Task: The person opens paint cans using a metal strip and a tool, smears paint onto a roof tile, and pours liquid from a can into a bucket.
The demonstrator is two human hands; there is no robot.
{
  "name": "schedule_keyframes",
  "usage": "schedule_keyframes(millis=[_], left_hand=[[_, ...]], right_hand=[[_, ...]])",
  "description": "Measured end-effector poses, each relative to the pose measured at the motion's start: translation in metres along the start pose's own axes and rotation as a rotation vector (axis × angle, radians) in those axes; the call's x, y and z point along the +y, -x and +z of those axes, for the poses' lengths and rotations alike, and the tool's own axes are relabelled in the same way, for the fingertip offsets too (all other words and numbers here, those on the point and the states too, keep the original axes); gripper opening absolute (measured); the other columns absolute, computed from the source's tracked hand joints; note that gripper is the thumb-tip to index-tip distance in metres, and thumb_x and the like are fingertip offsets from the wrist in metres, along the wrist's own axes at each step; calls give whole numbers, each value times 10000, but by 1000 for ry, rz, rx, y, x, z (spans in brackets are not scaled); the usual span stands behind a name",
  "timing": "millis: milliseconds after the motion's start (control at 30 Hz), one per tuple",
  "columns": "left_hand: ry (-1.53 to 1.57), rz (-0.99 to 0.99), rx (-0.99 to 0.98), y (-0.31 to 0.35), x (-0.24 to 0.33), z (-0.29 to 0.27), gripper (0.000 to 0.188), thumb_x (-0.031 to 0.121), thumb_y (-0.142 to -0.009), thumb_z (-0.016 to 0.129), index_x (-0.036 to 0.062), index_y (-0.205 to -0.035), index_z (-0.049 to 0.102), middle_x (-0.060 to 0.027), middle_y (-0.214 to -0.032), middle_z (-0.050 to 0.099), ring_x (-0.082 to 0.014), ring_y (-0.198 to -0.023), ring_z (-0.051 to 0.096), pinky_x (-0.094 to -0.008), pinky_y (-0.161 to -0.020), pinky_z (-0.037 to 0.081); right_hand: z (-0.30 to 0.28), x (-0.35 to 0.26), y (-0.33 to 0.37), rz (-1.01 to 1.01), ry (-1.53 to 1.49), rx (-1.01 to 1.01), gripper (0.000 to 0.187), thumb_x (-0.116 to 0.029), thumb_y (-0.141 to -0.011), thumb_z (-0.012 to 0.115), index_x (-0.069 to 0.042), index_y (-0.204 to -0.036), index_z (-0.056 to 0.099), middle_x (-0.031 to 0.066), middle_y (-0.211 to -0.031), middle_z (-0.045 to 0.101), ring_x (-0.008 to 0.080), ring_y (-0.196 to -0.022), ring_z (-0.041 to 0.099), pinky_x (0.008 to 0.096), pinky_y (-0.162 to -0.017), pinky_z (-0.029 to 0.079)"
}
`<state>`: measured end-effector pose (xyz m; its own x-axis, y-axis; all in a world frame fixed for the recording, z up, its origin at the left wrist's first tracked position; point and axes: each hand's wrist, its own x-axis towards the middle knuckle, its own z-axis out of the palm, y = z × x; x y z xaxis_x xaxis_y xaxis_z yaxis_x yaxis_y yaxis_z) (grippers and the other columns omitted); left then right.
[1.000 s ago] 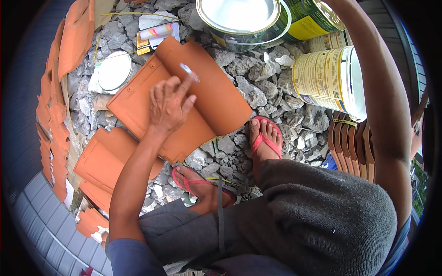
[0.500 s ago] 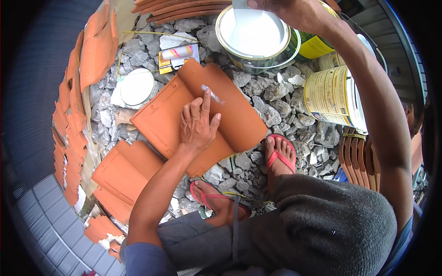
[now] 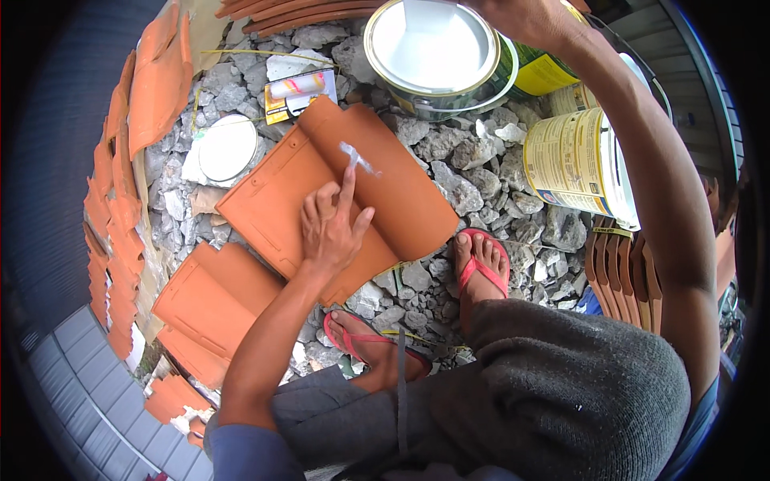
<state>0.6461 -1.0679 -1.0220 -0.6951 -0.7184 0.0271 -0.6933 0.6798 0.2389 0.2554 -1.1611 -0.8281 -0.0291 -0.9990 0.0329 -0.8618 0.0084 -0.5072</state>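
Head view, starting nearest: the person crouches on rubble (image 3: 449, 172), feet in red sandals (image 3: 480, 260), and the left hand (image 3: 330, 228) lies flat on an orange roof tile (image 3: 277, 200) propped on the stones. Its fingers are spread and loose, gripping nothing; the forefinger stretches up to a small white smear (image 3: 357, 158) on the tile's raised ridge, and sits at much the same spot as half a second ago. What has changed lies farther off: the right hand (image 3: 521, 16) has travelled up to the open can of white paint (image 3: 437, 48) at the top and now sits at the can's far rim, partly cut off by the frame edge, so I cannot tell how its fingers are set or whether they hold anything. That suggests the tile is being steadied while more paint is fetched. A second, yellow-labelled can (image 3: 581, 164) stands to the right, and more tiles (image 3: 212, 301) lie at the left.
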Motion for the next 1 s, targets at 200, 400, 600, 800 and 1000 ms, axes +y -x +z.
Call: schedule_keyframes(millis=[200, 400, 600, 800, 1000], left_hand=[[13, 46, -120, -1, -28, -31, 806, 467, -1048, 600, 58, -1679, 310, -174, -1342, 456, -355, -1162, 452, -499, -1077, 366], [73, -7, -89, -32, -7, -25, 879, 369, -1012, 672, 21, -1689, 233, -186, -1302, 522, -385, -1157, 497, -514, -1035, 413], [-2, 451, -304, -7, -13, -41, 833, 378, -1013, 657, 77, -1688, 273, -161, -1243, 541, -340, -1061, 502, -489, -986, 424], [-172, 230, -276, -49, -37, -97, 757, 280, -967, 710, 113, -1635, 396, -126, -1223, 543, -319, -1125, 512, -472, -1029, 426], [-139, 408, -206, -6, -101, -124, 465, 198, -897, 781, 57, -1323, 656, -139, -1111, 554, -345, -1060, 549, -492, -953, 472]], right_hand=[[24, 13, 1, -125, -46, 124, 279, -191, -1032, 703, 51, -922, 788, 207, -796, 761, 245, -649, 721, 383, -580, 584], [42, 21, -1, 10, 49, -53, 289, -223, -1030, 709, 51, -1052, 798, 230, -966, 785, 298, -778, 752, 431, -732, 605], [-25, -30, 8, 219, -270, -88, 250, -188, -1044, 687, 36, -1105, 781, 144, -1105, 804, 231, -912, 757, 352, -809, 618], [-3, -5, 4, -59, 20, -71, 180, -166, -1039, 687, -15, -1063, 783, 119, -1035, 805, 236, -824, 765, 356, -673, 622], [62, 9, 21, -70, -81, 55, 417, -318, -1018, 752, 55, -832, 758, 94, -561, 516, 130, -560, 461, 384, -567, 441]])
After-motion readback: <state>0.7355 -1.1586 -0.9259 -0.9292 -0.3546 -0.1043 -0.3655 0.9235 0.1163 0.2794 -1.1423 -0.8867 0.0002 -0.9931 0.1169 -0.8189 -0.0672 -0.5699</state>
